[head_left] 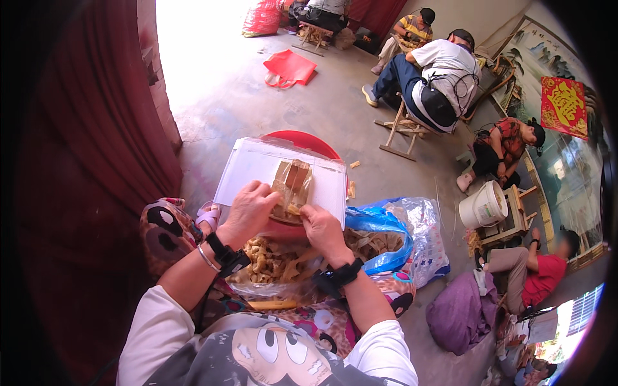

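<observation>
A tan, translucent-looking sheet (302, 166) with a darker brown strip down its middle lies on a white board (244, 168). My left hand (250, 204) is closed, fingertips pinching the near left edge of this sheet. My right hand (322, 229) is closed too, its thumb and fingers at the near right corner by a small yellowish piece (294, 210). Just what lies under the fingertips is partly hidden. Below the board, a clear plastic bag on my lap holds many curled yellowish pieces (267, 259).
A round red surface (302, 138) shows beneath the board. By my right knee is a blue and clear plastic bag (425, 235) with tan scraps. A white bucket (483, 204), a purple sack (462, 312) and several seated people are to the right. A red bag (290, 67) lies on the floor ahead.
</observation>
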Demonstrator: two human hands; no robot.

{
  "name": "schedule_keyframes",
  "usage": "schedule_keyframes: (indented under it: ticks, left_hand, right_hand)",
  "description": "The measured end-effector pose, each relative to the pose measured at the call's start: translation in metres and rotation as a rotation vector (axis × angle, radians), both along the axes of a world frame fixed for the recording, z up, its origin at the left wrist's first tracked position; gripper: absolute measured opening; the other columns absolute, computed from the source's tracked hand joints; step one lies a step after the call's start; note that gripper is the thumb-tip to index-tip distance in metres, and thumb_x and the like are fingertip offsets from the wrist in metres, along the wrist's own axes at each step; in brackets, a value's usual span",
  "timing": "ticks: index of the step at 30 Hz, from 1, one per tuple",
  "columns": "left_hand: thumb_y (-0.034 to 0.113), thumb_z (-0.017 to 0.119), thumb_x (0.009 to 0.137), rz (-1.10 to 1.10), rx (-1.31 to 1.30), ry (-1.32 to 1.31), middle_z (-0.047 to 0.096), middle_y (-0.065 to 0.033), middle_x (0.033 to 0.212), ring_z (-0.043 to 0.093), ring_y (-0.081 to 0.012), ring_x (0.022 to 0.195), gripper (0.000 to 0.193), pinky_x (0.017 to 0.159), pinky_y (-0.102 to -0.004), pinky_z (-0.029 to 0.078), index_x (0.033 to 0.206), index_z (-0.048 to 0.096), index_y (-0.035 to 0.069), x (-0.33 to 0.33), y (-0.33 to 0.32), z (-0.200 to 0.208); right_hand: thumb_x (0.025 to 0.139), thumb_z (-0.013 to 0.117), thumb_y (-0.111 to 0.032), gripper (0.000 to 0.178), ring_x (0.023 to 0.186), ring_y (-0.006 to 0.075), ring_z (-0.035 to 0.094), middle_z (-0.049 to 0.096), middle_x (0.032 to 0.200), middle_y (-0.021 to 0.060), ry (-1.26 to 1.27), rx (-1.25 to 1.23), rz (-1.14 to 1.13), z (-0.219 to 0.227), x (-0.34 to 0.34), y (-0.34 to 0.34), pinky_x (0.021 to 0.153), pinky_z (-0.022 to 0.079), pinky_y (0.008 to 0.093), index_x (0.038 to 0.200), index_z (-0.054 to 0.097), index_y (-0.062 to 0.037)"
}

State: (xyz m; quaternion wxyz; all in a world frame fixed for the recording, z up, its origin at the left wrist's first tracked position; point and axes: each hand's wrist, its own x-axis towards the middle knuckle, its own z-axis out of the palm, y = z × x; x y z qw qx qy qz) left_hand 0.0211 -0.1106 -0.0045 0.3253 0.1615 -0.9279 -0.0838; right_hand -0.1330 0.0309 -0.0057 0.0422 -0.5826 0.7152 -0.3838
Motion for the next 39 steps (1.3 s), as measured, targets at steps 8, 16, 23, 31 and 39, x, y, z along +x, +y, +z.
schedule_keyframes:
  ticks: [8, 16, 23, 31, 39]
  left_hand:
    - [0.007, 0.055, 0.083, -0.1, 0.312, -0.221, 0.063, -0.0093, 0.087, 0.059, -0.0298, 0.087, 0.007, 0.075, -0.0375, 0.048, 0.084, 0.062, 0.007, 0.026, 0.007, 0.023]
    - [0.02, 0.06, 0.084, 0.303, -0.105, -0.181, 0.053, -0.0185, 0.124, 0.051, -0.0368, 0.11, 0.038, 0.09, -0.0447, 0.043, 0.117, 0.054, 0.004, 0.014, -0.01, -0.012]
    - [0.029, 0.06, 0.082, 0.436, 0.288, -0.401, 0.035, -0.0299, 0.136, 0.045, -0.0455, 0.112, 0.057, 0.091, -0.0533, 0.042, 0.129, 0.045, 0.001, 0.019, -0.023, -0.028]
    - [0.023, 0.062, 0.08, 0.316, 0.042, -0.268, 0.047, -0.023, 0.126, 0.048, -0.0399, 0.111, 0.043, 0.089, -0.0468, 0.043, 0.118, 0.054, 0.003, 0.018, -0.011, -0.013]
    - [0.017, 0.06, 0.086, -0.083, 0.651, 0.04, 0.058, -0.0163, 0.061, 0.061, -0.0279, 0.056, 0.018, 0.053, -0.0332, 0.047, 0.084, 0.06, -0.001, 0.014, 0.023, 0.035]
  right_hand:
    - [0.089, 0.06, -0.009, 0.009, 0.071, 0.004, 0.05, 0.059, 0.081, -0.0028, -0.935, 0.127, 0.089, 0.009, -0.011, 0.028, 0.063, 0.043, 0.0202, 0.097, 0.06, -0.0043]
    - [0.08, 0.064, -0.009, 0.015, 0.1, 0.0304, 0.056, 0.056, 0.111, 0.0161, -0.136, -0.131, -0.4, -0.025, -0.037, 0.033, 0.084, 0.048, 0.0346, 0.093, 0.062, -0.0025]
    - [0.08, 0.061, -0.013, 0.017, 0.073, 0.0189, 0.063, 0.066, 0.08, 0.0089, -0.449, 0.149, -0.462, -0.038, -0.061, 0.042, 0.069, 0.049, 0.0307, 0.094, 0.063, -0.0039]
    - [0.077, 0.062, -0.011, 0.02, 0.091, 0.0297, 0.061, 0.061, 0.1, 0.0141, -0.135, 0.065, -0.518, -0.02, -0.049, 0.06, 0.078, 0.05, 0.0367, 0.095, 0.063, -0.0025]
    - [0.084, 0.063, -0.006, 0.02, 0.082, 0.0089, 0.056, 0.062, 0.089, 0.0032, -0.632, 0.127, 0.069, 0.019, 0.01, 0.065, 0.075, 0.048, 0.0248, 0.103, 0.062, -0.0013]
